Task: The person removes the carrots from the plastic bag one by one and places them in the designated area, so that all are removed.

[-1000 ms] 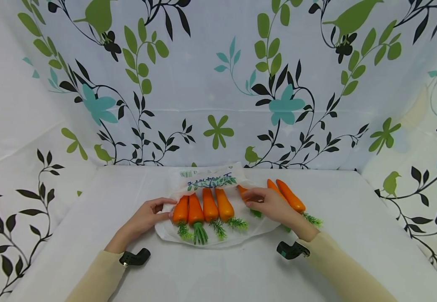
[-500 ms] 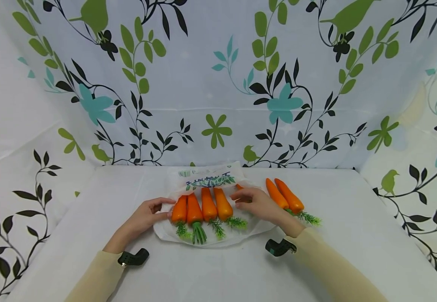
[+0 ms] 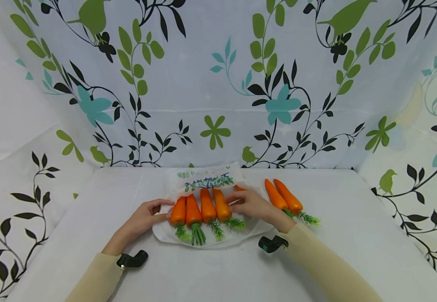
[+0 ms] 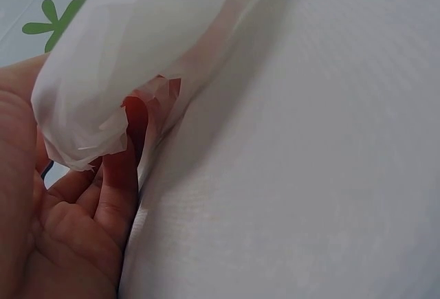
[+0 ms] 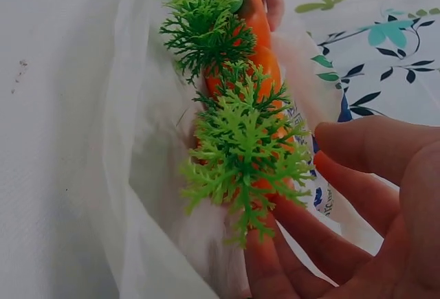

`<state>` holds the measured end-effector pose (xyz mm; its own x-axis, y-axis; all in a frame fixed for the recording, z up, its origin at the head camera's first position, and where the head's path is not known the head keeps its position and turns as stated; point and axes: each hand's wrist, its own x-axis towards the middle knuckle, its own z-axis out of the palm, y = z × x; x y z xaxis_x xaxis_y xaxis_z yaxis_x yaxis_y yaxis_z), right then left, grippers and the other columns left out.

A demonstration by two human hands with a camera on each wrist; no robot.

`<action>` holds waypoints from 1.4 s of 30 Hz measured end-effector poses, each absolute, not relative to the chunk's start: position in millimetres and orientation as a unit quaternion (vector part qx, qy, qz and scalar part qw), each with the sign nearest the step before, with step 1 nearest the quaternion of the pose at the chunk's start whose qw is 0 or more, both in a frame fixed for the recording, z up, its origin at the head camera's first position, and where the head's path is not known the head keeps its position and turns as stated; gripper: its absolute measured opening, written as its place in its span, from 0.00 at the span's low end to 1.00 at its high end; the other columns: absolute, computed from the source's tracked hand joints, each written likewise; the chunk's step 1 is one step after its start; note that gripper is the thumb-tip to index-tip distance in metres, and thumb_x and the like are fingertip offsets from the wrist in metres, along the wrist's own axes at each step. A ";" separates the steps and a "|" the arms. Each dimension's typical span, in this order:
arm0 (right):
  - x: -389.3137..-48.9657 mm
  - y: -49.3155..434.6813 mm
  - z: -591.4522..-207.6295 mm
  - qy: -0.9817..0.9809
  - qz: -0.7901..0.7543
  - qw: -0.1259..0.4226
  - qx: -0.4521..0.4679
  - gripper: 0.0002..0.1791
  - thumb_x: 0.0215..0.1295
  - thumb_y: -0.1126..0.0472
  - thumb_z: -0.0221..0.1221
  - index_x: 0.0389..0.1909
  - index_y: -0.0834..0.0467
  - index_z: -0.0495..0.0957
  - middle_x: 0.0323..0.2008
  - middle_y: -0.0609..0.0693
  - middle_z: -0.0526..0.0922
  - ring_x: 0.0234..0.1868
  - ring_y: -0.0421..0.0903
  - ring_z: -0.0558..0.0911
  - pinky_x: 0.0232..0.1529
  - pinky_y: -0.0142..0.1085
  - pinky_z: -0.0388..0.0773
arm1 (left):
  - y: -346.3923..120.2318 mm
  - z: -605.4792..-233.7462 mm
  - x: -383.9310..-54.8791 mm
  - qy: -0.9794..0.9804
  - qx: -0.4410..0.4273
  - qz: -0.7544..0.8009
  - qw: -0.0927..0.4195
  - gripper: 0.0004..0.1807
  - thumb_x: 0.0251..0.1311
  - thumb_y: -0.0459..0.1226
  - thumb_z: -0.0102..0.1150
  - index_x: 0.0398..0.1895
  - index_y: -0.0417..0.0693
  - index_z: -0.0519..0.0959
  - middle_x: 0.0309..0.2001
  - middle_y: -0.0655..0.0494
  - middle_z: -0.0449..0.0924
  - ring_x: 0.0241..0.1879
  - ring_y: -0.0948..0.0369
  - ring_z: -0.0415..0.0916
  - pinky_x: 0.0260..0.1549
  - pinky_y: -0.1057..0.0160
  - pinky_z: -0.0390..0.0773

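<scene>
Several orange carrots with green leafy tops lie side by side on a white plastic bag (image 3: pixel 212 242), their tips under its printed part. My left hand (image 3: pixel 146 218) grips the bag's left edge, close to the leftmost carrot (image 3: pixel 178 210); the left wrist view shows the film folded over the fingers. My right hand (image 3: pixel 254 206), fingers spread and loosely bent, reaches from the right and touches the rightmost carrot of the row (image 3: pixel 222 206). That carrot's leafy top (image 5: pixel 247 154) fills the middle of the right wrist view. Another orange tip (image 3: pixel 239 188) shows behind my right hand, which hides its rest.
Two more carrots (image 3: pixel 288 196) with green tops lie on the white table (image 3: pixel 203 277) to the right of the bag, behind my right forearm. A patterned cloth (image 3: pixel 218 84) with leaves and birds hangs behind the table.
My right hand has moved left, away from the carrot it was over, to the right end of the row. My left hand has kept its place on the bag's edge.
</scene>
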<state>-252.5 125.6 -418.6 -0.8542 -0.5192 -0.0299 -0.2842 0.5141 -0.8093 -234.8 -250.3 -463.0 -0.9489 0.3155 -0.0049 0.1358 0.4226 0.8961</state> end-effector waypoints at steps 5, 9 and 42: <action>-254.0 121.7 -421.4 0.859 -0.431 0.177 -0.211 0.20 0.65 0.57 0.64 0.58 0.53 0.81 0.54 0.49 0.82 0.55 0.48 0.77 0.55 0.44 0.73 | -251.3 -464.1 -234.4 0.837 0.133 0.523 0.088 0.24 0.60 0.40 0.69 0.59 0.45 0.79 0.62 0.46 0.75 0.51 0.52 0.68 0.50 0.65 0.68; -254.7 118.5 -423.9 0.856 -0.432 0.208 -0.195 0.23 0.64 0.55 0.65 0.61 0.50 0.79 0.54 0.49 0.81 0.55 0.49 0.78 0.57 0.45 0.73 | -252.4 -465.1 -234.7 0.837 0.135 0.523 0.086 0.24 0.60 0.40 0.69 0.59 0.45 0.79 0.62 0.46 0.74 0.51 0.52 0.68 0.50 0.65 0.68; -253.1 113.5 -427.2 0.851 -0.418 0.228 -0.221 0.27 0.68 0.53 0.63 0.67 0.46 0.72 0.55 0.50 0.73 0.54 0.49 0.71 0.56 0.46 0.70 | -250.6 -463.7 -235.3 0.843 0.136 0.513 0.085 0.23 0.60 0.41 0.69 0.59 0.46 0.79 0.61 0.47 0.74 0.51 0.52 0.67 0.51 0.61 0.68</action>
<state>-253.1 113.5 -427.2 -0.7985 -0.5666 -0.2035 -0.1859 0.5535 -0.8118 -235.3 -250.6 -463.7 -0.9486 0.3163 -0.0052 0.1410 0.4373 0.8882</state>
